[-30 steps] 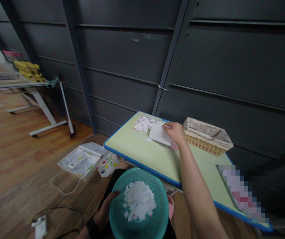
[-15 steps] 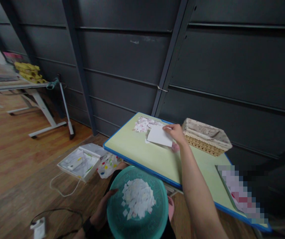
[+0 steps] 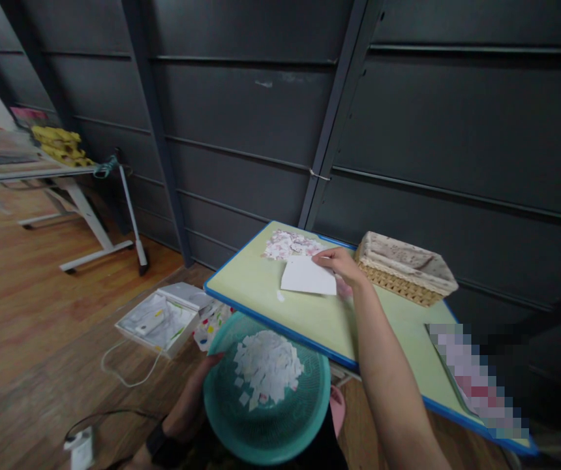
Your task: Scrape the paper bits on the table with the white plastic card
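Note:
My right hand [image 3: 338,262] pinches the upper right corner of a white sheet of card [image 3: 308,275], tilted just above the pale green tabletop [image 3: 241,281]. Behind the card lies a heap of small torn paper pieces [image 3: 288,244]. One white scrap [image 3: 280,296] rests on the table in front of it. My left hand [image 3: 203,375] grips the left rim of a teal plastic basket [image 3: 304,427] over my lap, fingers mostly hidden. Many white paper pieces [image 3: 267,365] are piled in that basket.
A lined wicker basket [image 3: 402,287] stands at the table's right back. A blurred-out flat item [image 3: 476,385] lies at the right end. On the floor at left are an open white box [image 3: 158,323] and a power adapter [image 3: 81,449]. A dark panelled wall [image 3: 241,117] rises behind.
My right hand has drawn the card slightly left and toward me, uncovering more of the torn paper heap. The teal basket has tilted and its near edge has shifted up, against the table's edge.

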Demonstrator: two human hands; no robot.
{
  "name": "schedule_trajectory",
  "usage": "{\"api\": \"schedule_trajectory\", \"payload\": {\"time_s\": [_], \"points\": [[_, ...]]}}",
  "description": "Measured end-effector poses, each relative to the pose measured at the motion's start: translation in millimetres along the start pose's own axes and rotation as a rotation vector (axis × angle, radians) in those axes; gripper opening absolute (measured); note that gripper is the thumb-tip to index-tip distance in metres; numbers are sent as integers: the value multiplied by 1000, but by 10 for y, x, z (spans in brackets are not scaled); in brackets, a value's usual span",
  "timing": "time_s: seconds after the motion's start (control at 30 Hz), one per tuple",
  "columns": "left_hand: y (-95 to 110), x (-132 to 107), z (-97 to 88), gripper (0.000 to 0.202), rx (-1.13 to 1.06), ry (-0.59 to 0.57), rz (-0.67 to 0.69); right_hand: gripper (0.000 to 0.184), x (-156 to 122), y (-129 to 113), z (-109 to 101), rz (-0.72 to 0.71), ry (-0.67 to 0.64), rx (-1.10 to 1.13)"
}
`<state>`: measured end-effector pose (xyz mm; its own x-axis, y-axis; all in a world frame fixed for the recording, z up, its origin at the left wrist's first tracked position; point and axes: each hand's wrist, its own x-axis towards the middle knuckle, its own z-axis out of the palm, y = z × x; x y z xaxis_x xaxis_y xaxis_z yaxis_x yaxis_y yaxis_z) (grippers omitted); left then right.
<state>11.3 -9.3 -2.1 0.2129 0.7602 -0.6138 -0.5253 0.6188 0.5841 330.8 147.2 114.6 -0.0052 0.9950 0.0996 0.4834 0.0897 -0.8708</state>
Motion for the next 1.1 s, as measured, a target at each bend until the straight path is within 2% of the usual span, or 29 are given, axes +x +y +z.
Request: {"api": "schedule_trajectory", "payload": {"time_s": [0.13,0.4,0.6,0.77,0.9,1.1], "points": [[74,-104,81,44,117,-17,111,35,55,112,-91,43,63,60],[160,-174,135,50,139,25,109,31,41,123,-19,63,16,58],[160,-174,114,48,150,28,103,33,43,123,-113,27,148,29],[170,-195,145,35,136,39,118,30,27,92,-37,54,34,-57],[180,-202,152,24,116,28,132,31,-24,17,88,81,-105,32],[177,-202,139,23,124,4,117,32,-74,-52,208,72,-244,85]]}}
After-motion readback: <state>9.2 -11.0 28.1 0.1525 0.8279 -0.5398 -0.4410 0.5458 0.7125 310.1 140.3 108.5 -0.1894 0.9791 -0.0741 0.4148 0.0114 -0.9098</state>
